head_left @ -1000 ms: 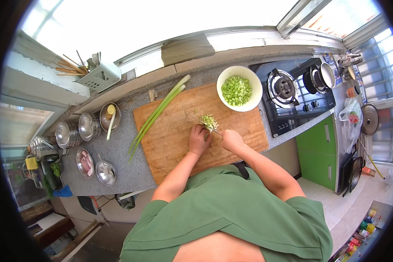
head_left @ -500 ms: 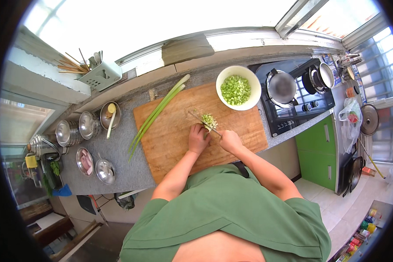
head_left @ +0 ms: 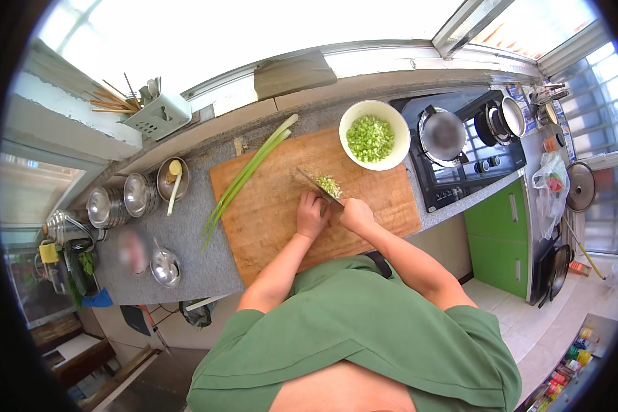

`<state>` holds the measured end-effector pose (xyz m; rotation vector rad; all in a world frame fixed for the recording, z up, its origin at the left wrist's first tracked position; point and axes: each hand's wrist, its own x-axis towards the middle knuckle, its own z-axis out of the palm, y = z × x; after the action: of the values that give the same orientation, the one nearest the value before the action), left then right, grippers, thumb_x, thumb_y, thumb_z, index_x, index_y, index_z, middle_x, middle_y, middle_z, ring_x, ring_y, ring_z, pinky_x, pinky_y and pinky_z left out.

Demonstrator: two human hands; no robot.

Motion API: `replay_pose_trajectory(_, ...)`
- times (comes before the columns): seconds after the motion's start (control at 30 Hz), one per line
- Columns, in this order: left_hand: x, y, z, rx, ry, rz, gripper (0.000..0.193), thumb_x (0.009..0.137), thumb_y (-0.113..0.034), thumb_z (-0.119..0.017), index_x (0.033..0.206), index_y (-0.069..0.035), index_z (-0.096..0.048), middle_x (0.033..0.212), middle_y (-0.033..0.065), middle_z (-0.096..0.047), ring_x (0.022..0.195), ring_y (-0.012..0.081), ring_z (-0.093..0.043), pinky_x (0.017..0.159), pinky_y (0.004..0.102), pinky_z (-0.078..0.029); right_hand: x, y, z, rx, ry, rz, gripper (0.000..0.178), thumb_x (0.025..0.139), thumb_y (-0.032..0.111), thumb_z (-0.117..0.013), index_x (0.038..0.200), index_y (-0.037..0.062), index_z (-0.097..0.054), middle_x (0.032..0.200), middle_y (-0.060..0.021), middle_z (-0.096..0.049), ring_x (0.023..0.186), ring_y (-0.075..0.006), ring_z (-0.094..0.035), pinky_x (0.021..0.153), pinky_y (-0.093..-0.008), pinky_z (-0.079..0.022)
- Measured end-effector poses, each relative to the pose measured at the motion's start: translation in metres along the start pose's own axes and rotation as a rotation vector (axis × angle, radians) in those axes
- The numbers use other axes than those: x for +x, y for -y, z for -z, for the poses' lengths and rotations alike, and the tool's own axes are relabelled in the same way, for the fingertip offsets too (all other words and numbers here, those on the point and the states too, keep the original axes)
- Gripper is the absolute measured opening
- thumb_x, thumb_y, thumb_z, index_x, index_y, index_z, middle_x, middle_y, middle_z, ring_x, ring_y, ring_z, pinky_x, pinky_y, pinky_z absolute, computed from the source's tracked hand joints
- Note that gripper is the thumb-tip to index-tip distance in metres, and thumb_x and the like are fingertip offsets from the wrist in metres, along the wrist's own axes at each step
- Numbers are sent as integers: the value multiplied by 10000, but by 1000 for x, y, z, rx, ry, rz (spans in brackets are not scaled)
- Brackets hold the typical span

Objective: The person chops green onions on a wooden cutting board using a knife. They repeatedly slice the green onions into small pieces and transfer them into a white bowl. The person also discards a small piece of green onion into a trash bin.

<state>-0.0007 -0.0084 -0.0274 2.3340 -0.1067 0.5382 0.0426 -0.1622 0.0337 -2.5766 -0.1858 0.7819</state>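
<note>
A large wooden cutting board (head_left: 268, 206) lies on the grey counter. My right hand (head_left: 356, 213) grips a knife (head_left: 314, 184) whose blade carries a small heap of chopped green onion (head_left: 329, 185). My left hand (head_left: 311, 216) rests on the board right beside the blade, fingers curled, touching the heap's near side. Whole green onion stalks (head_left: 248, 175) lie along the board's left edge. A white bowl (head_left: 386, 156) full of chopped green onion stands at the board's far right corner.
A gas stove (head_left: 460, 158) with a lidded pan (head_left: 443, 134) sits to the right. Several small metal pots (head_left: 141, 192) stand on the counter at left, one holding a spoon. A white utensil rack (head_left: 159, 115) with chopsticks is on the sill. Green cabinet (head_left: 498, 237) below right.
The heap of chopped onion has been scooped onto the knife blade and lifted slightly off the board. Both hands stayed near the board's middle.
</note>
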Motion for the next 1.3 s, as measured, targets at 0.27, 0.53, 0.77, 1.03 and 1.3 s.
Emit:
replay_pose_trajectory(0.27, 9, -20, 11, 35, 38, 92, 129, 704, -65, -717, 782, -50, -616, 976, 128, -577, 947, 337, -558, 803, 431, -489, -19, -3, 16, 120, -41, 62, 366, 778, 78, -546, 1091, 133, -726, 949, -256, -679, 939, -424, -645, 860, -492, -515)
replay_pose_trajectory(0.53, 3, -3, 63, 145, -169, 449, 94, 782, -60, -709, 827, -42, -628, 982, 126, -574, 960, 321, -574, 812, 409, -489, -21, -15, 16, 221, -113, 98, 218, 792, 125, -560, 939, 77, -713, 839, -272, -649, 855, -455, -623, 776, -512, -501)
replay_pose_trajectory(0.77, -25, 28, 85, 187, -23, 565, 62, 811, -15, -679, 870, -21, -660, 897, 143, -644, 785, 296, -653, 710, 387, -529, -26, -16, 18, 248, -108, 92, 191, 790, 131, -567, 909, 60, -699, 821, -273, -644, 843, -458, -620, 752, -511, -496)
replay_pose_trajectory(1.03, 37, 29, 20, -31, -14, 576, 60, 797, -38, -662, 857, -40, -672, 851, 143, -670, 800, 302, -664, 720, 406, -532, -38, -17, 37, 253, -140, 75, 184, 791, 139, -564, 893, 62, -696, 819, -258, -651, 827, -448, -626, 741, -516, -496)
replay_pose_trajectory(1.3, 35, 30, 15, -124, -56, 547, 78, 773, -32, -662, 851, -35, -665, 844, 132, -653, 808, 307, -649, 737, 405, -521, -40, -25, 30, 221, -127, 78, 203, 800, 135, -548, 917, 80, -704, 836, -249, -657, 838, -438, -632, 752, -513, -500)
